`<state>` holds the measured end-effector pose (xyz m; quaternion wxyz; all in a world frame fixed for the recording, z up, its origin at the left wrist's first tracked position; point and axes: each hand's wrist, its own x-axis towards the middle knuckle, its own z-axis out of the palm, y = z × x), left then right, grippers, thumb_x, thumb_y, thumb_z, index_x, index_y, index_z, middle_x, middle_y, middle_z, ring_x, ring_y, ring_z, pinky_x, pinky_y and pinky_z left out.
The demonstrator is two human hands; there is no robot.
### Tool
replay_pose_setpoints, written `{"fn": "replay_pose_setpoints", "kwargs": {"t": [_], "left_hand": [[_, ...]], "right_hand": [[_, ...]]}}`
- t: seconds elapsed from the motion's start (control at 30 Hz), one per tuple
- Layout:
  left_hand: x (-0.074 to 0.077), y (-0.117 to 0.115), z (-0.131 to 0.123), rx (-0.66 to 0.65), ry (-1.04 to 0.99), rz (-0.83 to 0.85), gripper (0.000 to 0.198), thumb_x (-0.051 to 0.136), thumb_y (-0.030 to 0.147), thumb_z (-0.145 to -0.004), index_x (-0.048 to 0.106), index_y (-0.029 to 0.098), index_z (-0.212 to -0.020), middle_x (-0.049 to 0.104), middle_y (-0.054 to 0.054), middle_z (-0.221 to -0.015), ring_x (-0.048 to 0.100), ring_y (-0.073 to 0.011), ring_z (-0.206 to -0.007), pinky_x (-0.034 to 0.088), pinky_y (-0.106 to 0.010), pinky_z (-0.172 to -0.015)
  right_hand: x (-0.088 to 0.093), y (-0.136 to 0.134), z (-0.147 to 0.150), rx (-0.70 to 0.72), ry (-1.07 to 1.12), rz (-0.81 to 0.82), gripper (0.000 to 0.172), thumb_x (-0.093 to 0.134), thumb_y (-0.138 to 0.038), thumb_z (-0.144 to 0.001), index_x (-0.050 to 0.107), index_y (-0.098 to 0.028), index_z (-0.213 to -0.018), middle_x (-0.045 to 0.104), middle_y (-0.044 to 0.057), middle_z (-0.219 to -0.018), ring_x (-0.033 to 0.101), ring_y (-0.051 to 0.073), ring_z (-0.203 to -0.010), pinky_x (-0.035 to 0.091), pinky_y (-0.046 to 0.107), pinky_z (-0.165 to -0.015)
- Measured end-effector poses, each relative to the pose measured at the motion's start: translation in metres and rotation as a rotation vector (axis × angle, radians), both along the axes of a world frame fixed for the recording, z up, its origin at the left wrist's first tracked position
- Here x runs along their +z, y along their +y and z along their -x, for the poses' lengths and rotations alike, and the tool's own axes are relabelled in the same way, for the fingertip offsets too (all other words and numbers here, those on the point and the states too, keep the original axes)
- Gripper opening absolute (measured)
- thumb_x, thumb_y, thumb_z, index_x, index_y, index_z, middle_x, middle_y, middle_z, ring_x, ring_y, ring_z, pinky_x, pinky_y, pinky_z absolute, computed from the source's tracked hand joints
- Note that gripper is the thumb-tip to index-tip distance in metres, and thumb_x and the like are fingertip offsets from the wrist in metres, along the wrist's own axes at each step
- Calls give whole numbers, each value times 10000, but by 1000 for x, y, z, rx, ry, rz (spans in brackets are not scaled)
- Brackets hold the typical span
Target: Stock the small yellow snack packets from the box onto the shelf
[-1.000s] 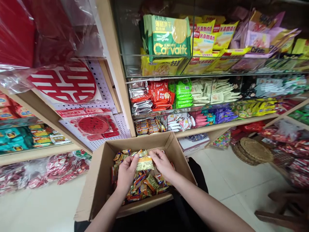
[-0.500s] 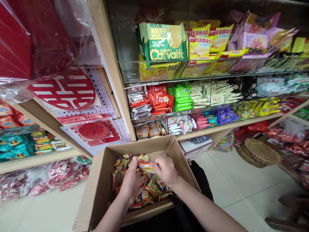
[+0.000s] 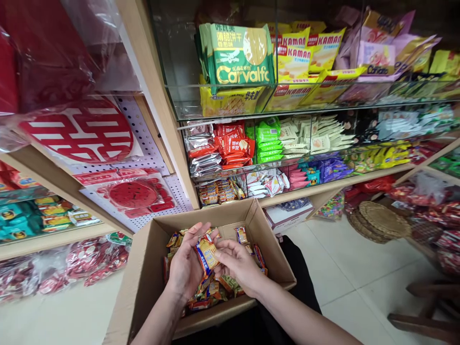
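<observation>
Pinching glossy oblong packet [image 3: 207,255], tan cardboard box [image 3: 270,242]

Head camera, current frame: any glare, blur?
Head view: whitish glare on the clear plastic wrap, upper left; head view: bagged red packets, lower left, and dark wooden stool, lower right, look soft; head view: held packet noticeably sharper.

A small flat rectangular snack packet of glossy orange-yellow wrapper with blue edging [image 3: 207,255] is tilted, its printed face upward and its far end leaning left. The right hand [image 3: 239,263] pinches its right edge, thumb over the face; the left hand [image 3: 184,270] is spread at its left. Below, similar orange, gold and blue wrapped packets [image 3: 201,304] lie jumbled inside an open brown cardboard box [image 3: 147,278].
</observation>
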<state>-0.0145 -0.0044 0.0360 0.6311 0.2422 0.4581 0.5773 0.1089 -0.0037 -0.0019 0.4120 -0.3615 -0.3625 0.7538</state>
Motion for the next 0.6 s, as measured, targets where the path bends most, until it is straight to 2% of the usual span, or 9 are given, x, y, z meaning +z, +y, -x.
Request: {"fn": "replay_pose_setpoints", "kwargs": {"t": [0.13, 0.2, 0.27, 0.37, 0.43, 0.47, 0.5, 0.53, 0.6], "left_hand": [[-9, -2, -6, 11, 58, -12, 454, 507, 369, -755, 418, 226, -1177, 591, -68, -1131, 584, -200, -981, 468, -357, -826], [-17, -4, -6, -13, 107, -35, 501, 543, 361, -736, 415, 212, -1197, 604, -66, -1097, 581, -195, -973, 458, -346, -837], [-21, -4, -1, -50, 236, -38, 533, 521, 404, -745, 394, 210, -1225, 584, -75, -1129, 567, -208, -992, 453, -359, -839], [-20, 0, 24, -33, 694, -115, 501, 479, 451, -752, 442, 206, -1187, 527, -82, -1204, 504, -234, -1086, 412, -392, -904], [-18, 4, 52, 70, 1161, -253, 444, 474, 442, -745, 512, 203, -1117, 493, -85, -1239, 419, -250, -1175, 313, -413, -1000], [-18, 6, 68, 114, 1409, -242, 457, 482, 443, -736, 515, 211, -1128, 436, -90, -1298, 350, -278, -1227, 254, -448, -1029], [-20, 7, 83, 185, 1606, -166, 518, 478, 453, -733, 469, 215, -1193, 358, -105, -1359, 286, -315, -1260, 214, -500, -1031], [-24, 8, 98, 235, 1721, -44, 616, 478, 474, -724, 388, 198, -1268, 302, -137, -1388, 241, -359, -1273, 203, -549, -1013], [-38, 8, 123, 172, 1757, 171, 796, 490, 515, -691, 247, 127, -1343, 280, -201, -1384, 243, -417, -1254, 244, -580, -970]], "right_hand": [[-3, -2, 7, -121, 33, 45, 384, 729, -430, -564, 524, -175, -766, 568, -38, -604, 520, 76, -502, 450, 222, -518], [-7, -2, 9, -95, 65, 74, 389, 733, -421, -558, 521, -173, -770, 573, -38, -626, 527, 76, -515, 457, 217, -509], [-11, 5, 5, -53, 31, 37, 381, 722, -419, -566, 527, -171, -779, 571, -36, -630, 529, 83, -515, 461, 221, -484], [-10, 34, -11, -116, -202, -166, 309, 654, -398, -647, 544, -170, -824, 562, -39, -593, 515, 87, -464, 441, 211, -428], [-5, 67, -24, -215, -401, -292, 250, 575, -353, -732, 543, -169, -898, 571, -30, -596, 529, 90, -460, 445, 203, -423], [-3, 85, -30, -244, -494, -331, 242, 539, -328, -764, 537, -166, -943, 580, -20, -618, 550, 95, -480, 458, 204, -435], [-1, 105, -34, -264, -588, -352, 249, 505, -311, -791, 521, -160, -988, 586, -10, -633, 567, 102, -493, 468, 206, -442], [1, 124, -36, -269, -712, -382, 261, 476, -298, -811, 505, -154, -1028, 598, 4, -665, 580, 105, -504, 474, 207, -447], [2, 159, -36, -252, -997, -481, 275, 443, -286, -837, 492, -153, -1073, 627, 45, -774, 610, 118, -561, 493, 221, -498]]}}
